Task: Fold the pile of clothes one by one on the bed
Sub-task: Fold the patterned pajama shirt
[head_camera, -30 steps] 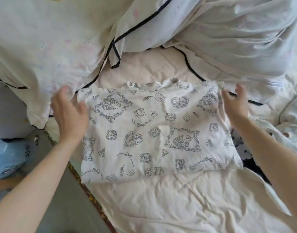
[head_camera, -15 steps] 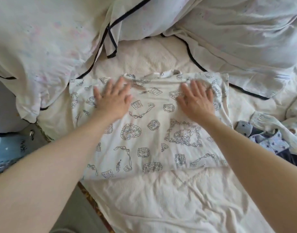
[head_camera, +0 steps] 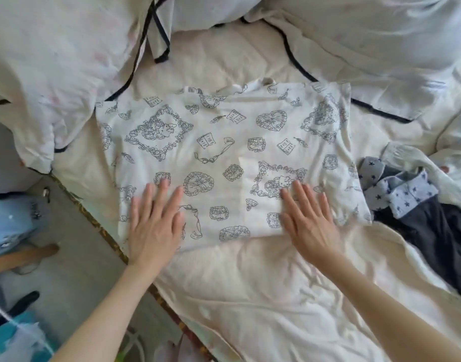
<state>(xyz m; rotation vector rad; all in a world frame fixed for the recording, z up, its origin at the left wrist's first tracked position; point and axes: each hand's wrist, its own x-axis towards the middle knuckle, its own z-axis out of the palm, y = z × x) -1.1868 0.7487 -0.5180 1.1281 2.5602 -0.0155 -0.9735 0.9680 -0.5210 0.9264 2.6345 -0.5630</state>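
Observation:
A white garment [head_camera: 224,142] printed with dark line drawings lies folded flat as a rectangle on the cream bed sheet [head_camera: 263,296]. My left hand [head_camera: 156,223] lies flat with straight fingers on its near left part. My right hand [head_camera: 310,220] presses flat on its near right part, over the lower edge. At the right, a pile of clothes [head_camera: 417,205] holds a blue star-print piece and a dark garment.
White pillows and a duvet with black piping [head_camera: 380,48] crowd the far side and left [head_camera: 54,61]. The bed's left edge [head_camera: 98,226] runs diagonally, with grey floor [head_camera: 75,270] and blue items [head_camera: 7,220] beyond it.
Both hands have slid from the garment's far part toward me to its near edge, staying flat on the cloth. The view has also shifted closer.

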